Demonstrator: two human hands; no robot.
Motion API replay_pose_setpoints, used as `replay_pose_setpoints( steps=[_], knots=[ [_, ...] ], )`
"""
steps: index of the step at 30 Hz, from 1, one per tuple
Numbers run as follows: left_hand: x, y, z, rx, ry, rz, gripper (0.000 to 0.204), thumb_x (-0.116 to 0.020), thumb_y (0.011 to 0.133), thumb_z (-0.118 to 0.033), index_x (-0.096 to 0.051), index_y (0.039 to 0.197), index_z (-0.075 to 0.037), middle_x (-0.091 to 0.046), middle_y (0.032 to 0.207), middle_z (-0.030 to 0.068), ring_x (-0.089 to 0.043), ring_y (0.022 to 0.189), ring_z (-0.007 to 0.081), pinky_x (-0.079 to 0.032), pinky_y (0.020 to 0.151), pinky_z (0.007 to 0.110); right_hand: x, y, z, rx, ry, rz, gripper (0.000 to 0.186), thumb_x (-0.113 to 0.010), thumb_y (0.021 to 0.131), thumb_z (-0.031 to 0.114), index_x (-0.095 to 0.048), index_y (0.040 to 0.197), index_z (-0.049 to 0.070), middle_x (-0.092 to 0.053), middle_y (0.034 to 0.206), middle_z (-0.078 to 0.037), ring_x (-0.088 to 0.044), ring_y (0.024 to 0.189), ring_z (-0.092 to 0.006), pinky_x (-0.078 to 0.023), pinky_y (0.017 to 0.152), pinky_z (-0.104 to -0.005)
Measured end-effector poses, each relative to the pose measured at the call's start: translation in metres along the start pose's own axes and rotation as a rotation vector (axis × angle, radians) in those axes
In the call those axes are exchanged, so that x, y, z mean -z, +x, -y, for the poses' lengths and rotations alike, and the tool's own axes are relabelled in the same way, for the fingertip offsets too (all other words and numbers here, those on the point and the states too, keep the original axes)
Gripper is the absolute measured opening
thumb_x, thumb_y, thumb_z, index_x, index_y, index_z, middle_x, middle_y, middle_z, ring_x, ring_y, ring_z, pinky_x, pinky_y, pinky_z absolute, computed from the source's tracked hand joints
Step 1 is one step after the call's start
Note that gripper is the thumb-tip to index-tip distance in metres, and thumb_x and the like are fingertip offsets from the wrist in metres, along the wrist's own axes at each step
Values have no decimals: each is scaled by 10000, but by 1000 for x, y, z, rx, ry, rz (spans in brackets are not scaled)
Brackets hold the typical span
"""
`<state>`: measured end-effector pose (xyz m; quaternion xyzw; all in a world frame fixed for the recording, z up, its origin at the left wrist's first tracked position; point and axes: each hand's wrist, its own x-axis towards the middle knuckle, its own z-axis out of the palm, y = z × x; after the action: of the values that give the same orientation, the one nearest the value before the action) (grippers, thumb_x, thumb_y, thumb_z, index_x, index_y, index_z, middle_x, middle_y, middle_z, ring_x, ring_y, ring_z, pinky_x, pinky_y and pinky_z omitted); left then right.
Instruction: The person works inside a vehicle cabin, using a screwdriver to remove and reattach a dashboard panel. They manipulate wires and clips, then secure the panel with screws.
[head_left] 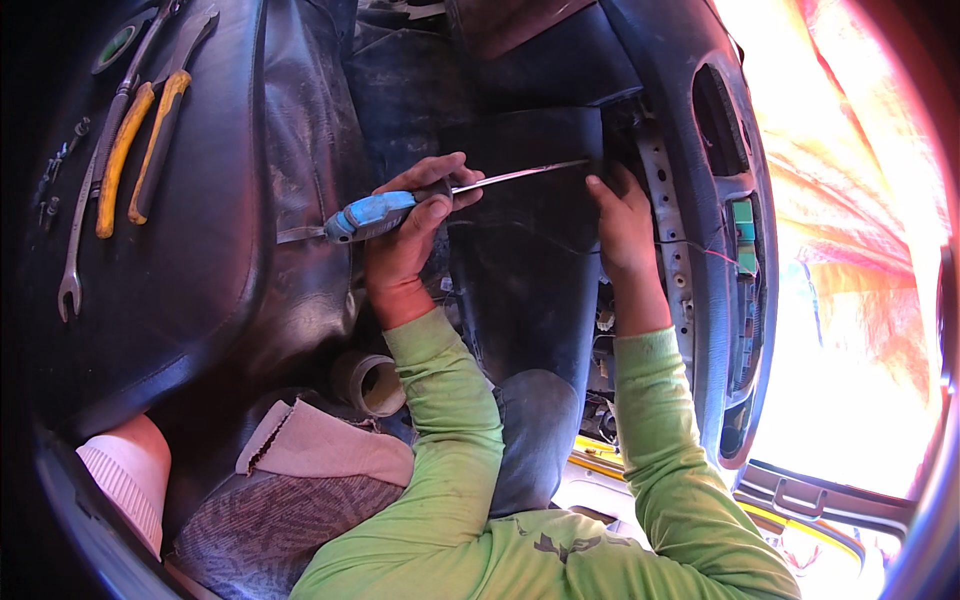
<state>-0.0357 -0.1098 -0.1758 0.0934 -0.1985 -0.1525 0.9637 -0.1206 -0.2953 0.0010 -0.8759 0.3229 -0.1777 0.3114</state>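
A screwdriver (pixel 375 214) with a blue and black handle and a long bright shaft lies across my left hand (pixel 408 235), which is closed around the handle. Its shaft points right, and the tip ends by the right edge of a black panel (pixel 530 135). Close to that tip is my right hand (pixel 624 222), thumb toward the tip and fingers bent into the shadow at the edge. What those fingers hold, if anything, is hidden. Right beside this hand runs a pale metal strip with holes (pixel 660 180).
At right stands a dashboard (pixel 705 300) with openings, green connectors (pixel 745 222) and a thin wire. The dark seat (pixel 215 200) at left bears yellow-handled pliers (pixel 125 160), a wrench (pixel 72 280), several bolts (pixel 50 190) and a tape roll (pixel 117 45). A pale tube (pixel 378 386) lies below.
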Motion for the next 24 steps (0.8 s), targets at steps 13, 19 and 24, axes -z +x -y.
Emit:
replay_pose_setpoints(
  steps=[13, 19, 24],
  knots=[
    [-8, 1, -6, -4, 14, -36, 457, -766, 921, -140, -649, 1310, 69, -703, 1181, 209, -689, 1198, 372, -580, 1054, 505, -8, 28, -7, -251, 601, 22, 361, -655, 1033, 210, -658, 1248, -80, -729, 1085, -143, -706, 969, -238, -576, 890, -352],
    [-17, 4, -27, -109, 196, 19, 334, -756, 952, -227, -687, 1164, 22, -701, 1089, 180, -691, 1170, 354, -571, 1056, 518, -14, 28, -6, -175, 411, 95, 443, -772, 940, 158, -658, 1287, -92, -740, 1108, -172, -719, 974, -219, -577, 879, -329],
    [-28, 20, -17, -317, -19, 122, 304, -695, 1016, -337, -625, 1031, -42, -599, 901, 85, -636, 927, 229, -518, 1077, 568, -17, 25, -3, -205, 503, 150, 437, -776, 934, 173, -671, 1268, -89, -743, 1116, -176, -724, 959, -220, -581, 872, -327]
  ],
)
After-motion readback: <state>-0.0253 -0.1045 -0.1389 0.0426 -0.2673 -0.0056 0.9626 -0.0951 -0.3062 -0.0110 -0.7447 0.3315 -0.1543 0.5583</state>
